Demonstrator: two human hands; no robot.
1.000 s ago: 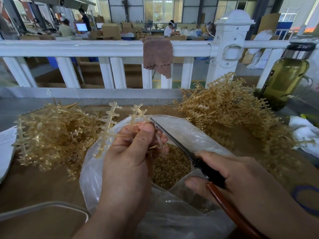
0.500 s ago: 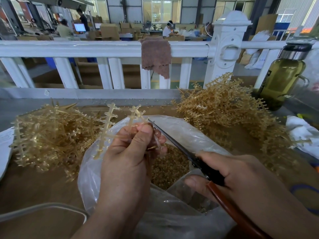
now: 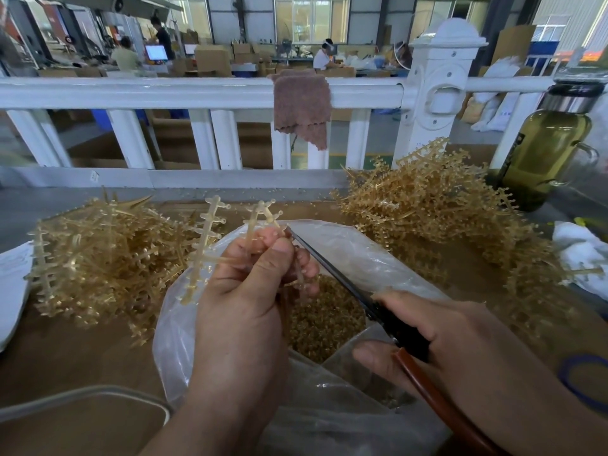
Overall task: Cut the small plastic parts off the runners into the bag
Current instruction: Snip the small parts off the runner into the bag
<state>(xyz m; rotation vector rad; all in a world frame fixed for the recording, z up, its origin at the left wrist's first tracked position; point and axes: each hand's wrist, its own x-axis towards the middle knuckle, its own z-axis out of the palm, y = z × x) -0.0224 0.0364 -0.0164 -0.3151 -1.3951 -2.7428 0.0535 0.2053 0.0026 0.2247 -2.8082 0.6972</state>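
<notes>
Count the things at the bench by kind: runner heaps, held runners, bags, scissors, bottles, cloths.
Runner heaps: 2, the left heap and the right heap
Held runner: 1, in the left hand
Clear bag: 1
Scissors: 1, in the right hand
Bottle: 1
Brown cloth: 1
Total: 7

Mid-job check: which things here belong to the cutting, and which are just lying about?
In the job: left hand gripping a runner; right hand holding the scissors; bag with cut parts; left runner pile; right runner pile.
Lying about: brown cloth on the railing; bottle.
</notes>
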